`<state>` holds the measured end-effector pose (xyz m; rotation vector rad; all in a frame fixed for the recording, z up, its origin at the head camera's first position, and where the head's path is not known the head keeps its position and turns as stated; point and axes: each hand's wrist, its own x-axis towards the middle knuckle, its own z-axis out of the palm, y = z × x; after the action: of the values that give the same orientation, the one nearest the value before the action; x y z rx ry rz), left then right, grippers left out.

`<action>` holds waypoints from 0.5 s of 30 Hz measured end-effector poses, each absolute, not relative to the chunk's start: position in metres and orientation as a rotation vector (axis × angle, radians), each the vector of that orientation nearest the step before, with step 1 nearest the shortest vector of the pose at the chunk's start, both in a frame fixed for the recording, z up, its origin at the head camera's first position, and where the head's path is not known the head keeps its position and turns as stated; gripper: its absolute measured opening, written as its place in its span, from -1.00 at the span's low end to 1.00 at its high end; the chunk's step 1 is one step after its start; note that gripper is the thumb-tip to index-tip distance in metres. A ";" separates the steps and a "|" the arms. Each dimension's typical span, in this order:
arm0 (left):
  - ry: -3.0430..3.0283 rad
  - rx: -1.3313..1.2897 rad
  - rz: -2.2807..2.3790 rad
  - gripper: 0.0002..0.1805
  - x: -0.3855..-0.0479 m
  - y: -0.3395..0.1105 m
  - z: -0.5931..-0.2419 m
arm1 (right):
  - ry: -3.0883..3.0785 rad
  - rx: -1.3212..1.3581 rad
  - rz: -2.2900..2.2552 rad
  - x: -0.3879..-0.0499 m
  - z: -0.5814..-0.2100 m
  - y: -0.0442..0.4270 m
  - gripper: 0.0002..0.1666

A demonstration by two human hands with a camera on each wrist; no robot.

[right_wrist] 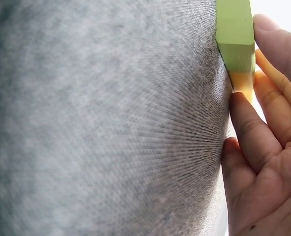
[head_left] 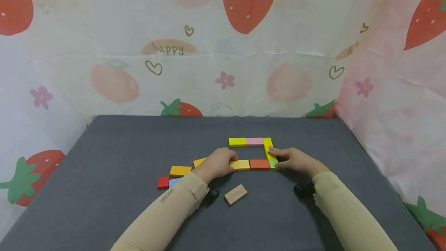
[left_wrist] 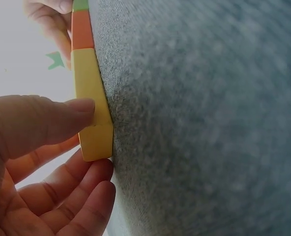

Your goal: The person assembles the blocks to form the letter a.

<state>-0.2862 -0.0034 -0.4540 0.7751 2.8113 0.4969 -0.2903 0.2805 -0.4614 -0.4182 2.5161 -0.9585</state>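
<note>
In the head view my left hand (head_left: 217, 163) pinches the left end of a light yellow block (head_left: 240, 165). My left thumb lies over that yellow block (left_wrist: 90, 83) in the left wrist view, other fingers at its end and behind. An orange-red block (head_left: 259, 164) and a light green block (head_left: 273, 164) continue the row rightward. My right hand (head_left: 299, 160) touches the row's right end. Its fingers rest against the bright yellow block (head_left: 267, 146), with the thumb beside the green one. The right wrist view shows the green block (right_wrist: 235, 29) close to the thumb.
A yellow block (head_left: 237, 142) and a pink block (head_left: 254, 142) form the far side. Leftward lie golden (head_left: 180, 171), red (head_left: 163, 183) and blue (head_left: 174, 182) blocks, partly behind my left arm. A plain wooden block (head_left: 235, 195) lies nearer on the grey table (head_left: 278, 220).
</note>
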 end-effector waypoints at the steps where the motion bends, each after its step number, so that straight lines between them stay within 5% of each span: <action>1: 2.810 0.777 0.502 -0.76 -0.286 -0.003 -0.454 | 2.516 -0.420 -0.958 -0.290 -0.462 0.281 -0.29; 15: 2.801 0.750 0.517 -0.76 -0.286 -0.002 -0.454 | 2.523 -0.413 -0.951 -0.289 -0.460 0.279 -0.29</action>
<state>-0.2858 -0.0023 -0.4536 0.7499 2.8008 0.5171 -0.2890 0.2794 -0.4597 -0.4128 2.5228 -0.9512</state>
